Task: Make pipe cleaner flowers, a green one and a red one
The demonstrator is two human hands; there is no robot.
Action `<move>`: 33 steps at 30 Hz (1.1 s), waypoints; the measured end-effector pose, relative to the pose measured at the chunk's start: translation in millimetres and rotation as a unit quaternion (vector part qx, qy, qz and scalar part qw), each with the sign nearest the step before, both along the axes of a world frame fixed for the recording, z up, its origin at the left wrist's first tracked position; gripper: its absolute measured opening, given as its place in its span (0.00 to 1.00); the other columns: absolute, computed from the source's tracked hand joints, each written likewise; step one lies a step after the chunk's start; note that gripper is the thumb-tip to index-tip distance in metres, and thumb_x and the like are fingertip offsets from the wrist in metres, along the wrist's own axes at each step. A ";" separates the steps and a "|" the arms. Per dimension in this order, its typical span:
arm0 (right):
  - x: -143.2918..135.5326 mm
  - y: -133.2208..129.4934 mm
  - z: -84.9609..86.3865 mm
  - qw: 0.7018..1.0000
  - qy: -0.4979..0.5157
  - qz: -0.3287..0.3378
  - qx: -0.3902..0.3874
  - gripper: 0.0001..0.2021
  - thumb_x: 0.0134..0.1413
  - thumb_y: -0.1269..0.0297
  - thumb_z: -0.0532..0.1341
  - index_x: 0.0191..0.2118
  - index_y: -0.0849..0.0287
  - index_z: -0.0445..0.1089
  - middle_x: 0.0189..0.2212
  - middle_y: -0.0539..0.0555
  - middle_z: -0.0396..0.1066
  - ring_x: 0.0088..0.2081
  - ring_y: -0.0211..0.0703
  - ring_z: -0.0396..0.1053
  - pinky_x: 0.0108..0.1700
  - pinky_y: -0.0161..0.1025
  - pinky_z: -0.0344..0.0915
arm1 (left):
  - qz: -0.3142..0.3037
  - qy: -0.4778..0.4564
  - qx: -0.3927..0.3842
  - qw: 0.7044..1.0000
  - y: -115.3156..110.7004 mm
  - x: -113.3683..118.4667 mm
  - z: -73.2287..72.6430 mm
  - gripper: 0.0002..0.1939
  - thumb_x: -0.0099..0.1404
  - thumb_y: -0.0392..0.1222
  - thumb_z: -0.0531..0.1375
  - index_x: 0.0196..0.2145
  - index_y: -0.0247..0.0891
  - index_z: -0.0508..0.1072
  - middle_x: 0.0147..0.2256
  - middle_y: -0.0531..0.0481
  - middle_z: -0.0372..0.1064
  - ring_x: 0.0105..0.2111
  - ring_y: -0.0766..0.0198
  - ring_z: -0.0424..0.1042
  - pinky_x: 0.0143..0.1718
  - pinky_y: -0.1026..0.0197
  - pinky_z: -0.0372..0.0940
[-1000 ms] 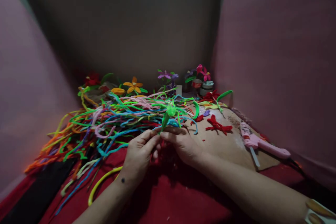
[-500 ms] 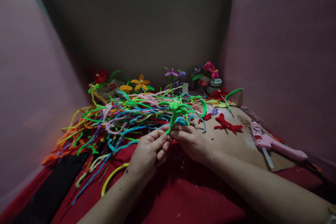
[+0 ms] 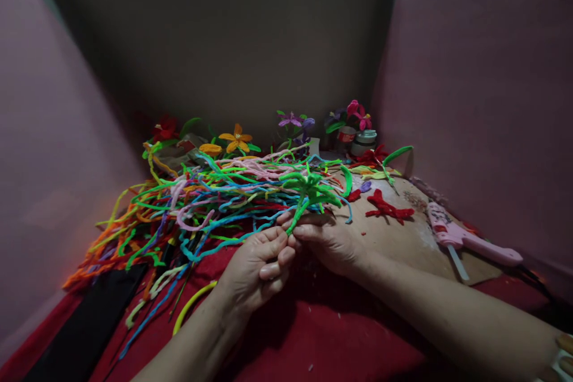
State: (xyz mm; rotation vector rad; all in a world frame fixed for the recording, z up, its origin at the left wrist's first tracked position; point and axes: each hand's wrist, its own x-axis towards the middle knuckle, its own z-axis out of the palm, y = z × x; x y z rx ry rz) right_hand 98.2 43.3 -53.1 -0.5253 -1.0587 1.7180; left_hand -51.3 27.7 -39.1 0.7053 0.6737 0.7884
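The left hand (image 3: 262,259) is closed in a narrow pinch on the lower end of a green fuzzy flower piece (image 3: 308,191), and the right hand (image 3: 333,243) holds the same stem from the other side, its fingers partly curled. The piece stands tilted above both hands, in front of a heap of coloured fuzzy stems (image 3: 255,167). Its narrow green blades already fan out around the top of the stem; whether all are fixed cannot be told. Farther back, an orange flower (image 3: 237,138), a purple flower (image 3: 290,119) and a pink flower (image 3: 362,117) look fully shaped, with green leaves near them. A red petal piece (image 3: 388,209) lies loose on the board (image 3: 380,245), near a pink glue gun (image 3: 483,248). A red label (image 3: 346,136) beside the jar (image 3: 364,140) bears pale marks, too small to read; the dark marks on the glue gun are also illegible.
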 end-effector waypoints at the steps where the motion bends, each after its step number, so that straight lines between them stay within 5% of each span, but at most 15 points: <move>1: 0.3 -0.4 1.2 1.000 0.001 0.002 0.000 0.09 0.41 0.70 0.64 0.34 0.59 0.75 0.26 0.50 0.72 0.27 0.36 0.66 0.36 0.36 0.63 | -0.007 -0.007 -0.003 1.000 0.6 -0.4 -1.3 0.08 0.55 0.39 0.63 0.28 0.33 0.69 0.17 0.60 0.58 0.09 0.83 0.38 0.08 0.77 0.44; 7: 2.2 1.0 -1.1 0.999 -0.014 -0.003 0.039 0.02 0.43 0.68 0.64 0.25 0.60 0.74 0.23 0.49 0.71 0.30 0.38 0.67 0.43 0.40 0.61 | -0.009 0.033 0.036 0.999 1.6 -0.1 -0.3 0.09 0.58 0.43 0.60 0.27 0.34 0.67 0.17 0.61 0.56 0.09 0.81 0.40 0.08 0.75 0.46; 11: 3.3 5.3 -7.8 0.996 -0.060 -0.031 0.055 0.05 0.47 0.66 0.61 0.26 0.59 0.73 0.23 0.49 0.69 0.29 0.38 0.66 0.39 0.39 0.62 | 0.041 0.170 0.144 0.974 -0.8 3.6 3.4 0.11 0.60 0.45 0.56 0.27 0.35 0.67 0.18 0.58 0.59 0.10 0.78 0.48 0.10 0.72 0.48; 13: 4.1 5.5 -8.2 0.987 -0.116 -0.072 0.080 0.06 0.49 0.65 0.60 0.27 0.59 0.74 0.23 0.48 0.68 0.28 0.37 0.65 0.37 0.38 0.61 | 0.123 0.293 0.267 0.910 -3.3 5.1 1.8 0.09 0.61 0.44 0.55 0.28 0.35 0.68 0.20 0.56 0.62 0.14 0.75 0.57 0.14 0.70 0.55; 16: 4.7 1.3 -3.2 0.959 -0.200 -0.138 0.142 0.06 0.49 0.65 0.61 0.27 0.56 0.75 0.25 0.48 0.70 0.31 0.39 0.66 0.39 0.37 0.61 | 0.221 0.435 0.449 0.748 -6.1 4.7 -5.3 0.06 0.59 0.41 0.57 0.33 0.37 0.69 0.25 0.53 0.68 0.23 0.69 0.67 0.26 0.67 0.62; 18: 4.2 -3.3 2.4 0.946 -0.233 -0.152 0.165 0.07 0.50 0.64 0.60 0.29 0.55 0.75 0.26 0.47 0.72 0.31 0.39 0.67 0.40 0.37 0.62 | 0.236 0.474 0.522 0.669 -6.1 2.9 -10.9 0.05 0.59 0.40 0.57 0.33 0.37 0.69 0.26 0.52 0.69 0.25 0.67 0.68 0.29 0.66 0.62; 22: 1.1 -9.3 12.2 0.935 -0.257 -0.160 0.182 0.07 0.51 0.63 0.59 0.30 0.52 0.75 0.24 0.47 0.72 0.29 0.40 0.68 0.40 0.38 0.64 | 0.229 0.473 0.590 0.613 -3.0 -1.0 -18.5 0.05 0.62 0.35 0.53 0.31 0.37 0.69 0.24 0.53 0.68 0.23 0.69 0.67 0.27 0.68 0.60; 25: -1.4 -9.3 15.6 0.937 -0.245 -0.162 0.191 0.07 0.51 0.61 0.59 0.30 0.51 0.75 0.28 0.48 0.73 0.34 0.42 0.69 0.45 0.41 0.63 | 0.221 0.453 0.598 0.624 -1.4 -1.9 -19.7 0.07 0.63 0.34 0.52 0.31 0.36 0.69 0.24 0.53 0.66 0.23 0.70 0.65 0.28 0.69 0.59; 27: -1.7 -8.6 16.0 0.941 -0.234 -0.151 0.191 0.08 0.51 0.60 0.58 0.31 0.50 0.75 0.29 0.48 0.74 0.36 0.43 0.69 0.48 0.43 0.62 | 0.213 0.441 0.575 0.655 -1.9 -0.9 -18.5 0.07 0.63 0.34 0.52 0.31 0.36 0.70 0.24 0.54 0.66 0.23 0.71 0.64 0.28 0.69 0.59; 33: 3.5 -7.3 10.8 0.937 -0.268 -0.125 0.184 0.11 0.52 0.63 0.57 0.25 0.54 0.75 0.26 0.50 0.72 0.29 0.40 0.67 0.37 0.38 0.64 | 0.185 0.359 0.402 0.822 -7.7 6.9 -6.6 0.09 0.61 0.38 0.54 0.24 0.36 0.68 0.19 0.57 0.61 0.18 0.73 0.57 0.22 0.70 0.55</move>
